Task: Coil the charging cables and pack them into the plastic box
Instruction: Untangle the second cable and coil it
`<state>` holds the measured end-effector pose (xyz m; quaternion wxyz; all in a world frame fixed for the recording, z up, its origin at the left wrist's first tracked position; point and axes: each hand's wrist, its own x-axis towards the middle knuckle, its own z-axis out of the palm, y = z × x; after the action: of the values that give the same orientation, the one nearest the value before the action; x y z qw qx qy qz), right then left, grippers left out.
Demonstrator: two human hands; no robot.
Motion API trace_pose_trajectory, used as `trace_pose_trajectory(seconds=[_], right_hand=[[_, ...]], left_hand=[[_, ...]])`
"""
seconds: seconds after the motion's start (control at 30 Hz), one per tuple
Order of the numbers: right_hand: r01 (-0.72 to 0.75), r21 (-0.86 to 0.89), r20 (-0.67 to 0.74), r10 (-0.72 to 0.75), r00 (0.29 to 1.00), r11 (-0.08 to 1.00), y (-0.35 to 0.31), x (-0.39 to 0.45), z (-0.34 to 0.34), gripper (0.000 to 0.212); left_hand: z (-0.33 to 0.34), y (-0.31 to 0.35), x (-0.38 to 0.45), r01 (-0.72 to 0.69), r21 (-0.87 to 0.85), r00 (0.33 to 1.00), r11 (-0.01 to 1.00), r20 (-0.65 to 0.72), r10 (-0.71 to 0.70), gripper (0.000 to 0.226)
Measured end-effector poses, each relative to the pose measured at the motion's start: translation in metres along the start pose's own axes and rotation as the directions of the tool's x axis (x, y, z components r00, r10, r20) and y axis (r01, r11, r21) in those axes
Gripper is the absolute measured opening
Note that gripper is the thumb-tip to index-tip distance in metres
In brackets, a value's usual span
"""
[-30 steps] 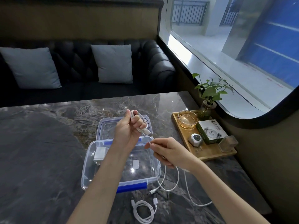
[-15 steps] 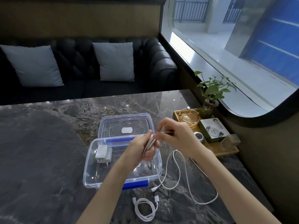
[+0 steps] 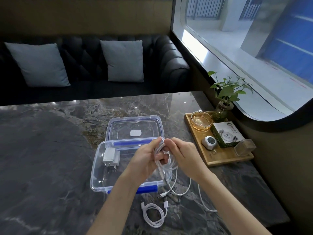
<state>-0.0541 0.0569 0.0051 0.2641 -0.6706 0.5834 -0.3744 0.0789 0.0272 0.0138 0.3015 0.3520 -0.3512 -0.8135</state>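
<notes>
My left hand (image 3: 147,161) holds loops of a white charging cable (image 3: 165,164) above the right end of the clear plastic box (image 3: 96,177). My right hand (image 3: 183,154) pinches the same cable at the top of the loops. The cable's loose tail hangs down and trails over the table to the right of the box. A white charger plug (image 3: 111,157) lies inside the box. The box's lid (image 3: 135,127) lies open behind it. A second white cable (image 3: 154,216), coiled, rests on the table in front of the box.
A wooden tray (image 3: 228,158) at the right holds a glass ashtray (image 3: 201,121), a green box, a small white device and a clear cup. A potted plant (image 3: 223,99) stands behind it. A black sofa with two grey cushions lies beyond the marble table (image 3: 42,158).
Both hands have come down and together over the box. The cable has gone from a single small loop to several larger loops in my left hand. The view has shifted slightly.
</notes>
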Motion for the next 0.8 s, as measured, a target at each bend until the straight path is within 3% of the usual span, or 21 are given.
trace_pose_trajectory(seconds=[0.07, 0.13, 0.3, 0.43, 0.57, 0.67, 0.73, 0.8], right_hand=[[-0.065, -0.001, 0.007, 0.065, 0.998, 0.998, 0.001, 0.003, -0.004, 0.030], [-0.116, 0.020, 0.013, 0.116, 0.993, 0.993, 0.001, 0.005, -0.007, 0.035], [-0.159, 0.077, 0.008, 0.159, 0.987, 0.984, -0.001, 0.008, -0.011, 0.049], [-0.170, 0.138, 0.039, 0.166, 0.985, 0.976, -0.004, 0.009, -0.013, 0.045], [-0.203, 0.298, 0.011, 0.210, 0.978, 0.933, -0.003, 0.010, -0.009, 0.041], [-0.199, 0.397, -0.003, 0.219, 0.976, 0.896, -0.003, 0.008, 0.000, 0.040], [-0.180, 0.352, -0.005, 0.194, 0.981, 0.919, -0.002, 0.007, 0.000, 0.039], [-0.134, 0.122, 0.004, 0.134, 0.991, 0.983, 0.000, 0.007, -0.007, 0.034]], left_hand=[[0.002, -0.003, -0.004, -0.093, 0.227, 0.993, 0.969, -0.050, 0.107, 0.015], [0.001, -0.010, -0.007, -0.144, 0.480, 0.972, 0.865, -0.093, 0.214, 0.016], [0.006, -0.014, -0.017, -0.226, 0.733, 0.920, 0.642, -0.055, 0.387, 0.008], [0.002, -0.007, -0.019, -0.280, 0.746, 0.916, 0.604, 0.020, 0.400, 0.017], [0.003, -0.015, -0.018, -0.263, 0.650, 0.927, 0.713, -0.034, 0.373, 0.042], [0.009, -0.024, -0.016, -0.260, 0.583, 0.907, 0.770, -0.126, 0.402, 0.039], [0.010, -0.026, -0.016, -0.265, 0.605, 0.880, 0.751, -0.167, 0.445, 0.032], [0.008, -0.024, -0.017, -0.258, 0.631, 0.870, 0.732, -0.178, 0.461, 0.032]])
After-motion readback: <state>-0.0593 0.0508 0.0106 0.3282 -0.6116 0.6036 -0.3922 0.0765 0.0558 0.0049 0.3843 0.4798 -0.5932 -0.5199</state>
